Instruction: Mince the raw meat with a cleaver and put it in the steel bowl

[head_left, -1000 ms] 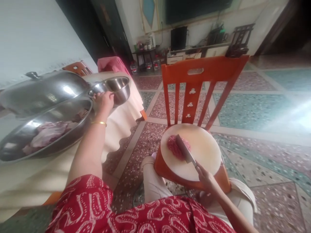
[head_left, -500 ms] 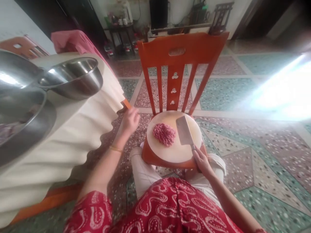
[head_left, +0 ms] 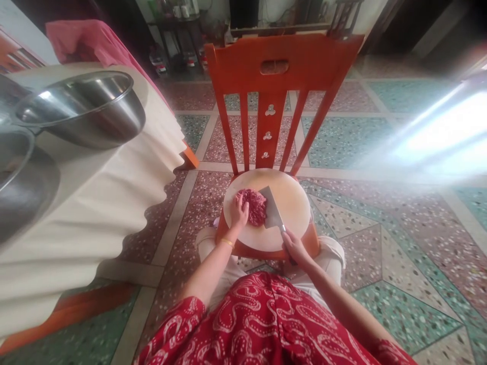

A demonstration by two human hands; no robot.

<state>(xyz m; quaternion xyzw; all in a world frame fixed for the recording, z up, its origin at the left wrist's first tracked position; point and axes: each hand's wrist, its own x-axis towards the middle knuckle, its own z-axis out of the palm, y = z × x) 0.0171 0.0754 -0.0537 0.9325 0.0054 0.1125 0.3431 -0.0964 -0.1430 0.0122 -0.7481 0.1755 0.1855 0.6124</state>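
Observation:
A mound of minced meat [head_left: 254, 207] lies left of centre on a round, pale cutting board [head_left: 291, 203]. My left hand [head_left: 239, 212] rests against the mound's left side, its fingers apart and touching the meat. Wrapped round the handle of a cleaver [head_left: 272, 209], my right hand [head_left: 297, 247] is at the board's near right edge. The cleaver's broad blade lies low over the board, its left edge against the right side of the meat.
The board sits on the seat of a wooden chair [head_left: 265, 131], between my knees. At the left, a table with a pale cloth [head_left: 125, 167] bears a steel bowl [head_left: 102, 119] and another metal vessel [head_left: 28, 195]. A pink cloth [head_left: 85, 43] hangs behind them.
My left hand has come from beside the table edge to the meat. The cleaver in my right hand has shifted left, up to the meat. The view has turned slightly.

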